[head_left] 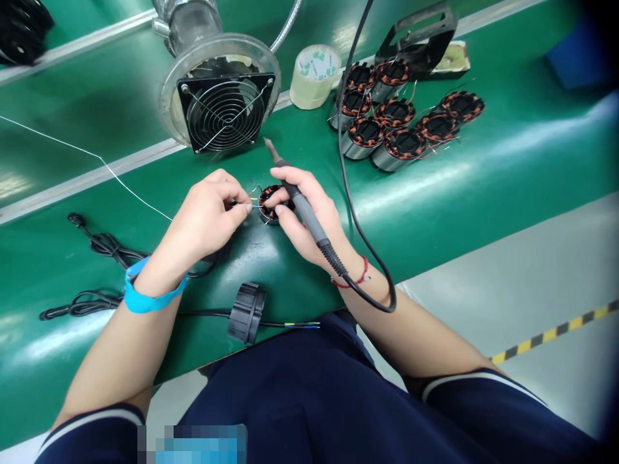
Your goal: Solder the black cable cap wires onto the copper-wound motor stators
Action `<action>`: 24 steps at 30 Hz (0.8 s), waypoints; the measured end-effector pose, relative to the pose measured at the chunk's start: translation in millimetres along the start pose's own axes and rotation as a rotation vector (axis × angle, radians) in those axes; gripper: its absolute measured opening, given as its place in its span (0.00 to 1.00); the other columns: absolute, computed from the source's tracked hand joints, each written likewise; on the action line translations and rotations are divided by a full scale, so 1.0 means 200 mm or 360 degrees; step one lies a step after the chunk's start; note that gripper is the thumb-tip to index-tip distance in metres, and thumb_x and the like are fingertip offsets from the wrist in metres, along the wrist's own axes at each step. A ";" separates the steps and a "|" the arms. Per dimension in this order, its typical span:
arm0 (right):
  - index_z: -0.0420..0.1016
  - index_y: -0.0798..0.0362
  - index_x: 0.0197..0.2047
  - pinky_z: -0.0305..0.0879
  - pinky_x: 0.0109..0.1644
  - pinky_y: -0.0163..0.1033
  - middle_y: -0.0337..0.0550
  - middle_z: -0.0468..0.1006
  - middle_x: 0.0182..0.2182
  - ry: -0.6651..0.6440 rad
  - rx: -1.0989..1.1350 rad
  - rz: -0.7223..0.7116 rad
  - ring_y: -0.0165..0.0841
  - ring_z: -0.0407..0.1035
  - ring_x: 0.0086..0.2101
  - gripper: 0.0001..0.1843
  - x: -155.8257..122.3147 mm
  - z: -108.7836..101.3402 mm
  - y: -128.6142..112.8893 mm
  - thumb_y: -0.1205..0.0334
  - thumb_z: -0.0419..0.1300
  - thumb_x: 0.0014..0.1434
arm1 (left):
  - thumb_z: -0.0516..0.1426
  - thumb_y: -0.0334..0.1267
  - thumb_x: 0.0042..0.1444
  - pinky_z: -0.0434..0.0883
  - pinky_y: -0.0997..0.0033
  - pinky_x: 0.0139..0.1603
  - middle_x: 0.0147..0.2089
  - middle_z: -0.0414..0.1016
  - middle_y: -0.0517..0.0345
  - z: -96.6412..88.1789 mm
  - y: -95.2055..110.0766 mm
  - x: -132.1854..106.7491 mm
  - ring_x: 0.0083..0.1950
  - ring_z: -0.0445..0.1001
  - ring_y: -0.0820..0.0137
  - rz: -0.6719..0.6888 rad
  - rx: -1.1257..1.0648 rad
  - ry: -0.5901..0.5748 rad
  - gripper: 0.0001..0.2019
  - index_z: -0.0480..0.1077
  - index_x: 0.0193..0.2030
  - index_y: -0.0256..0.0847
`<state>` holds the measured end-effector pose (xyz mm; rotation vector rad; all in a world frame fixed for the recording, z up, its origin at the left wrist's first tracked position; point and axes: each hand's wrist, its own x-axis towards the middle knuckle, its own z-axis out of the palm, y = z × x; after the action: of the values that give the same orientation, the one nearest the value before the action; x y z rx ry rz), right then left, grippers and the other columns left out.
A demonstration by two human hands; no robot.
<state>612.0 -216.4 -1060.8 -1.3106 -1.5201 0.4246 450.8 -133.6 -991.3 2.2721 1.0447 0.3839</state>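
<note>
A motor stator (269, 212) with copper windings stands on the green bench between my hands. My left hand (215, 206) pinches thin insulated wires (255, 203), yellow and blue, at the stator's left rim. In my right hand (309, 216) lies a soldering iron (305, 212), its tip pointing up and away towards the fan. Thumb and forefinger of that hand also touch the stator's top and partly hide it. The iron's cable loops over my right wrist.
A fan on an extraction duct (227, 116) stands behind my hands. Beyond it are a tape roll (314, 77), several stators (403, 145) and an iron stand (416, 38). Black power cords (97, 299) lie left; a ribbed black cap (246, 312) sits near the front edge.
</note>
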 end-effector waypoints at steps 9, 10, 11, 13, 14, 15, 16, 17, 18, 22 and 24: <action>0.61 0.48 0.59 0.61 0.54 0.48 0.41 0.78 0.41 -0.0150 -0.0313 -0.0077 0.39 0.70 0.43 0.21 0.04 0.02 0.04 0.64 0.51 0.62 | 0.59 0.36 0.50 0.68 0.63 0.42 0.35 0.74 0.55 0.00 -0.04 0.03 0.37 0.71 0.67 -0.0174 -0.0089 0.0021 0.05 0.76 0.28 0.38; 0.61 0.48 0.59 0.61 0.54 0.48 0.41 0.78 0.41 -0.0131 -0.0330 -0.0040 0.39 0.70 0.44 0.21 0.05 0.03 0.04 0.63 0.51 0.63 | 0.59 0.36 0.50 0.68 0.63 0.42 0.36 0.74 0.55 0.00 -0.05 0.04 0.38 0.71 0.67 -0.0192 -0.0098 0.0024 0.05 0.76 0.28 0.38; 0.61 0.48 0.59 0.61 0.54 0.48 0.41 0.78 0.42 -0.0116 -0.0346 -0.0019 0.39 0.69 0.44 0.21 0.05 0.04 0.04 0.63 0.51 0.63 | 0.59 0.36 0.50 0.68 0.63 0.42 0.36 0.74 0.55 0.00 -0.05 0.04 0.38 0.71 0.66 -0.0205 -0.0107 0.0028 0.05 0.76 0.28 0.38; 0.61 0.48 0.60 0.62 0.54 0.49 0.42 0.78 0.42 -0.0103 -0.0358 -0.0012 0.40 0.69 0.44 0.21 0.05 0.04 0.03 0.62 0.52 0.63 | 0.59 0.36 0.49 0.68 0.63 0.42 0.36 0.74 0.55 0.00 -0.05 0.04 0.38 0.71 0.66 -0.0217 -0.0120 0.0024 0.05 0.76 0.28 0.38; 0.61 0.48 0.60 0.62 0.54 0.49 0.42 0.78 0.42 -0.0089 -0.0347 -0.0017 0.40 0.70 0.45 0.21 0.04 0.03 0.03 0.61 0.53 0.63 | 0.59 0.36 0.49 0.68 0.64 0.41 0.36 0.74 0.55 0.00 -0.04 0.04 0.38 0.71 0.66 -0.0218 -0.0119 0.0017 0.05 0.76 0.28 0.38; 0.61 0.47 0.60 0.63 0.55 0.49 0.42 0.78 0.41 -0.0065 -0.0320 -0.0017 0.40 0.70 0.45 0.22 0.03 0.02 0.02 0.60 0.53 0.63 | 0.59 0.36 0.49 0.68 0.64 0.41 0.36 0.73 0.55 0.01 -0.04 0.04 0.38 0.71 0.67 -0.0217 -0.0114 0.0011 0.05 0.76 0.27 0.38; 0.61 0.47 0.61 0.64 0.55 0.49 0.42 0.78 0.41 -0.0034 -0.0279 -0.0010 0.40 0.71 0.45 0.22 0.01 0.01 0.01 0.60 0.53 0.64 | 0.59 0.35 0.49 0.68 0.64 0.41 0.36 0.73 0.56 0.01 -0.03 0.03 0.37 0.71 0.67 -0.0214 -0.0104 0.0005 0.05 0.76 0.27 0.38; 0.61 0.46 0.61 0.65 0.55 0.49 0.41 0.79 0.41 0.0005 -0.0231 0.0003 0.39 0.71 0.45 0.21 -0.01 -0.01 0.00 0.59 0.52 0.65 | 0.58 0.35 0.49 0.68 0.64 0.41 0.35 0.73 0.56 0.01 -0.03 0.03 0.37 0.70 0.67 -0.0211 -0.0092 0.0002 0.05 0.76 0.27 0.38; 0.61 0.45 0.62 0.66 0.55 0.49 0.41 0.78 0.42 0.0050 -0.0182 0.0018 0.39 0.72 0.45 0.21 -0.03 -0.03 -0.02 0.58 0.51 0.66 | 0.58 0.35 0.49 0.69 0.64 0.42 0.35 0.73 0.56 0.02 -0.02 0.03 0.37 0.70 0.67 -0.0205 -0.0077 0.0003 0.05 0.75 0.26 0.38; 0.67 0.43 0.57 0.71 0.50 0.48 0.42 0.78 0.45 0.0289 -0.0087 -0.0056 0.37 0.73 0.42 0.17 -0.14 -0.09 -0.08 0.58 0.54 0.66 | 0.57 0.32 0.49 0.69 0.64 0.43 0.35 0.73 0.56 0.04 0.01 0.02 0.38 0.70 0.67 -0.0180 0.0016 0.0050 0.06 0.72 0.24 0.38; 0.71 0.44 0.52 0.73 0.42 0.45 0.42 0.79 0.41 0.0441 -0.0068 -0.0155 0.35 0.73 0.36 0.14 -0.18 -0.10 -0.09 0.62 0.58 0.62 | 0.56 0.31 0.49 0.69 0.63 0.43 0.35 0.73 0.56 0.05 0.01 0.02 0.37 0.70 0.68 -0.0180 0.0062 0.0069 0.06 0.71 0.23 0.38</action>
<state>614.8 -261.2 -1055.2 -1.2652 -1.3585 0.1418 458.9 -135.9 -997.2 2.2352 1.2064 0.3697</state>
